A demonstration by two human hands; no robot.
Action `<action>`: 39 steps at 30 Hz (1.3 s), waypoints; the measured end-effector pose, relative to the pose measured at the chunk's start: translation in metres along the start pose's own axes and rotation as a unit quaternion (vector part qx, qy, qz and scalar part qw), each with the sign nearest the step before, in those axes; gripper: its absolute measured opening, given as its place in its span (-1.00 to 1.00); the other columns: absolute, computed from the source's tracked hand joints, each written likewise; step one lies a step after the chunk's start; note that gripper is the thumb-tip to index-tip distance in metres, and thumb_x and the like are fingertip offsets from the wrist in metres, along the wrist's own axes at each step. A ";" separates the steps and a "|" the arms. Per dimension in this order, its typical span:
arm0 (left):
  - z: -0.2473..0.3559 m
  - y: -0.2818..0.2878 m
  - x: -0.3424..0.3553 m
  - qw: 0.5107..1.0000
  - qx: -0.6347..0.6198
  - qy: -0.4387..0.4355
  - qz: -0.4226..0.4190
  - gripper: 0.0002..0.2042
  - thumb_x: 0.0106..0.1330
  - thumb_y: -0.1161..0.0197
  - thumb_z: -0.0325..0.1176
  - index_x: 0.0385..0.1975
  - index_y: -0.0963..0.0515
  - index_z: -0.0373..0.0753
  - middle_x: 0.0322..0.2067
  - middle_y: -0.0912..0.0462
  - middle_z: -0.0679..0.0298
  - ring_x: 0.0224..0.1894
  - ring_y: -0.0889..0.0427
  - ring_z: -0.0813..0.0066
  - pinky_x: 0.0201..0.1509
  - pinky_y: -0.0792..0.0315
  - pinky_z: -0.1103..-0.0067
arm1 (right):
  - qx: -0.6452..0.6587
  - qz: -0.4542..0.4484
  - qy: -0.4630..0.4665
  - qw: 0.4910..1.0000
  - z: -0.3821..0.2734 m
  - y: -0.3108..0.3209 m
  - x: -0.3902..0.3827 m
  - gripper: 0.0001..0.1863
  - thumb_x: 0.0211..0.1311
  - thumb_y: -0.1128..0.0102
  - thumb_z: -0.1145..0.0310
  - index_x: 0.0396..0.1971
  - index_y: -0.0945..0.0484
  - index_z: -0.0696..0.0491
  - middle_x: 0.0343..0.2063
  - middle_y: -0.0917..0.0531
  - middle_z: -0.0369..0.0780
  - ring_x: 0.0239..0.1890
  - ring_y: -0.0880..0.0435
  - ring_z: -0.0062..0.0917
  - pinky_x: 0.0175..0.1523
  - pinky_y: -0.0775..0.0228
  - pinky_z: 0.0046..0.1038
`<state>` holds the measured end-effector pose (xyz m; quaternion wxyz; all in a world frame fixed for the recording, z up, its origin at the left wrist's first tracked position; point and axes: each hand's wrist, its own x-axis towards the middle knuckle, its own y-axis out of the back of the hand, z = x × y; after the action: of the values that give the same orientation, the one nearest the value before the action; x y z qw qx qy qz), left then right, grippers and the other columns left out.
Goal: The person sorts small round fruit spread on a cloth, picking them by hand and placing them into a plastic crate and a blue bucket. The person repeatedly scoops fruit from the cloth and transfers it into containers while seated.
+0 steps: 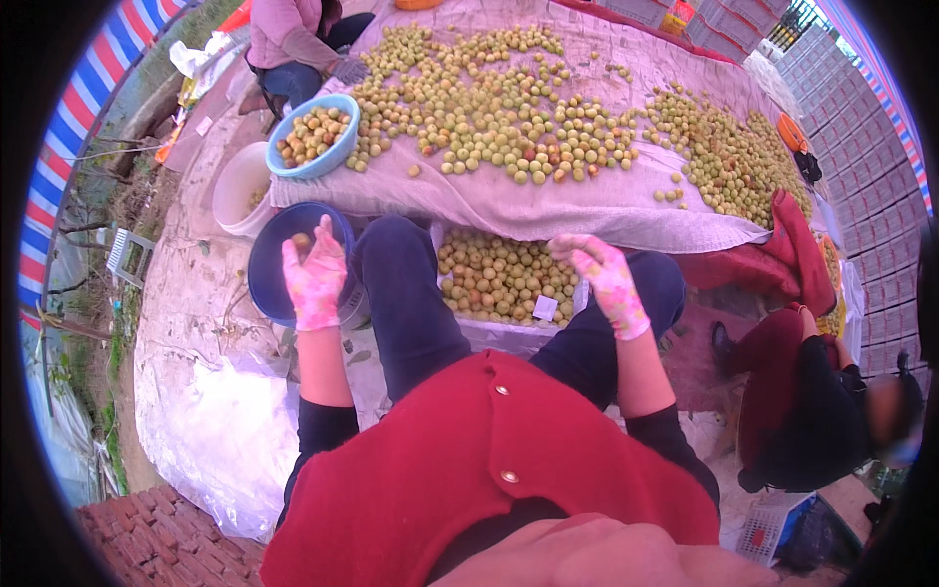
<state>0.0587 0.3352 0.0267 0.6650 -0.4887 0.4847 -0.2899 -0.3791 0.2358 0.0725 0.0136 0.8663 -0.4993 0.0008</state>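
My left hand (315, 269), in a pink patterned glove, is over a dark blue bucket (264, 275) with its fingers apart. A small brownish fruit (300, 242) shows between the thumb and fingertips; whether they touch it is unclear. My right hand (599, 274), gloved alike, is raised with loosely bent, parted fingers and nothing visible in them. Between my knees below it sits a pale crate (479, 335) of round yellow-green fruit (499, 274), with a white paper square (545, 307) on top.
A cloth-covered platform (411, 196) ahead holds loose fruit and a light blue basin (311, 169). A white bucket (225, 191) is left. A person in pink (284, 39) is upper left, another in dark clothes (812, 411) at right. Stacked boxes (851, 176) line the right.
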 end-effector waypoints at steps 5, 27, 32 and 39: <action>-0.029 0.005 0.029 0.987 0.043 0.142 -0.062 -0.51 0.50 0.00 -0.13 0.23 -0.38 -0.42 0.06 -0.64 0.04 -0.09 -0.67 0.22 0.00 -0.57 0.40 | -0.118 -0.010 -0.040 0.992 -0.015 0.058 0.053 -0.62 0.39 -0.06 0.29 0.04 -0.56 0.24 -0.06 -0.69 -0.12 0.06 -0.61 -0.44 0.25 -0.36 -0.40; -0.309 -0.006 0.153 0.843 0.358 0.390 -0.096 -0.67 0.51 -0.02 -0.21 0.10 -0.46 -0.29 -0.21 -0.67 0.24 -0.32 -0.63 0.60 -0.20 -0.52 0.64 | -0.556 -0.120 -0.106 0.816 0.186 0.138 0.288 -0.65 0.19 -0.20 0.10 -0.17 -0.52 0.04 -0.30 -0.68 -0.06 -0.18 -0.67 -0.09 -0.12 -0.48 -0.08; -0.312 0.003 0.153 0.861 0.335 0.381 -0.035 -0.69 0.52 0.01 -0.26 0.10 -0.45 -0.31 -0.20 -0.66 0.24 -0.30 -0.62 0.62 -0.19 -0.54 0.65 | -0.539 -0.040 -0.024 0.841 0.188 0.140 0.328 -0.76 0.25 -0.17 0.26 -0.14 -0.55 0.02 -0.27 -0.64 -0.06 -0.14 -0.64 -0.11 -0.06 -0.46 -0.14; -0.315 -0.003 0.148 0.848 0.369 0.378 -0.046 -0.71 0.53 0.06 -0.30 0.08 -0.46 -0.30 -0.20 -0.65 0.25 -0.31 -0.62 0.61 -0.20 -0.54 0.66 | -0.606 -0.123 -0.004 0.786 0.199 0.129 0.356 -0.59 0.23 -0.23 0.19 0.02 -0.53 0.07 -0.11 -0.64 -0.06 0.00 -0.61 -0.12 0.09 -0.44 -0.20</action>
<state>-0.1796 0.0909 -0.0401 0.5479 -0.0815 0.5326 -0.6400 -0.3143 -0.1416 -0.1183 0.5336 0.7340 -0.2866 -0.3073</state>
